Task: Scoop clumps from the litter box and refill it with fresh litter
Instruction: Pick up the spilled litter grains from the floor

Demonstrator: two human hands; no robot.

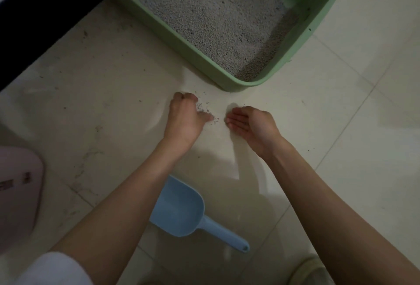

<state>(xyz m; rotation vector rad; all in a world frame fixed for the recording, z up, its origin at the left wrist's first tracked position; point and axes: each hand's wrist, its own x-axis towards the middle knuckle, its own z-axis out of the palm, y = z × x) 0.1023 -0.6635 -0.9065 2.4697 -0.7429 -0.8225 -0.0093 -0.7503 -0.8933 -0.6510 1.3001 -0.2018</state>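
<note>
At the far left edge a pale pink rounded plastic object lies on the cream tiled floor, with a dark piece of furniture above it in the corner. Moving right, the left hand rests low on the floor, its fingers curled under and drawn together as if raking; whether they hold any grains I cannot tell. Just right of it, between the two hands, lies a thin scatter of spilled grey litter grains, running roughly from the left knuckles down towards the right fingertips. The right hand faces it, palm up and cupped, fingers straight and close together, set as a catch. Both hands are about equally near the grains, so the sweep looks likely to run left to right into the cupped palm.

Below, between the forearms, a light blue plastic scoop lies untouched, handle pointing down and right. Up and to the right, the pale green plastic litter box stands close by, its near corner just beyond the spill, holding a level bed of grey granular litter. The room is dim.
</note>
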